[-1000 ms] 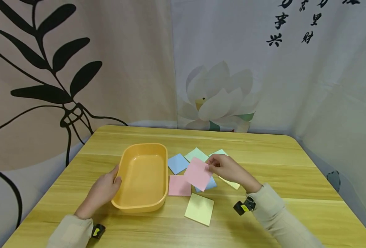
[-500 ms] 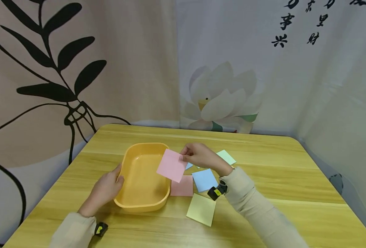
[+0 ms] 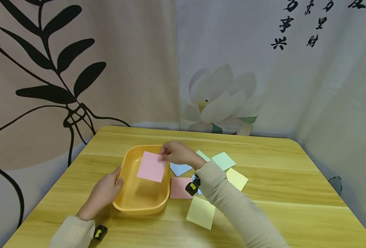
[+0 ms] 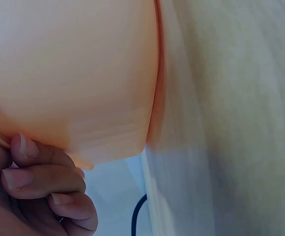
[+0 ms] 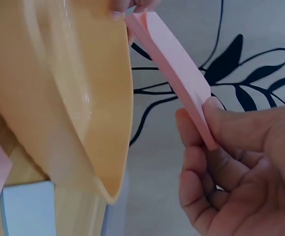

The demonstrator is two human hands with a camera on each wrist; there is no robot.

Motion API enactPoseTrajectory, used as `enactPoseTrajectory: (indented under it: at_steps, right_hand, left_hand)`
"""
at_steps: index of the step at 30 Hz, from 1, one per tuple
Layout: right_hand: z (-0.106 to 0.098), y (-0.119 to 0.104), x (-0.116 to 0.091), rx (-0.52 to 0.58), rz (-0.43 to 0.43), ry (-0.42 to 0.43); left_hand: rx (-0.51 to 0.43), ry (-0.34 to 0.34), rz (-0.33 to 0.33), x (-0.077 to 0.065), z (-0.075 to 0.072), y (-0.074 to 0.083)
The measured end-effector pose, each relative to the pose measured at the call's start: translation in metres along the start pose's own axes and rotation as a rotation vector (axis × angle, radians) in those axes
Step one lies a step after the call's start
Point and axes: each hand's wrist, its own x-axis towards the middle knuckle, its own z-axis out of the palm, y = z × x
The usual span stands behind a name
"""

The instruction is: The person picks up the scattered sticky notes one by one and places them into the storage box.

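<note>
A yellow plastic basin (image 3: 139, 198) stands on the table, and my left hand (image 3: 106, 191) grips its left rim, thumb on top. In the left wrist view that hand's fingers (image 4: 44, 179) curl beside the basin's outer wall (image 4: 83, 73). Over the basin, my right hand (image 3: 181, 154) pinches a pink sticky note pad (image 3: 152, 167) by one corner. The right wrist view shows the pad (image 5: 176, 69) edge-on between thumb and fingers, above the basin's rim. Right of the basin lies another pink sticky note pad (image 3: 181, 188).
More sticky note pads lie right of the basin: a blue one (image 3: 180, 169), a green one (image 3: 223, 160), a yellow one (image 3: 237, 179) and a nearer yellow one (image 3: 201, 212). My right wrist partly covers another blue pad. A printed curtain (image 3: 139, 69) hangs behind the wooden table (image 3: 294, 193).
My right hand has carried the pink sticky note pad leftward, from above the other pads to over the basin. My left hand has kept its grip on the rim.
</note>
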Motion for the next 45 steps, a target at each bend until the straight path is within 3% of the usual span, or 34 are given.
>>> enactPoseTrajectory:
  at_steps: [9, 18, 25, 33, 45]
  right_hand:
    - [0.018, -0.014, 0.022, -0.019, 0.034, -0.135]
    - [0.039, -0.015, 0.037, -0.171, 0.111, -0.25]
    - [0.048, -0.023, 0.041, -0.314, 0.11, -0.3]
    - [0.061, -0.025, 0.035, -0.315, 0.144, -0.313]
    - [0.061, -0.032, 0.027, -0.298, 0.218, -0.31]
  left_hand:
    - [0.003, 0.009, -0.01, 0.0, -0.001, 0.002]
    - [0.016, 0.025, -0.012, 0.0, 0.0, 0.001]
    - [0.032, 0.039, -0.017, 0.001, 0.0, 0.003]
    - [0.023, 0.017, -0.061, -0.004, 0.002, 0.001]
    - [0.018, 0.007, -0.075, -0.001, 0.002, 0.004]
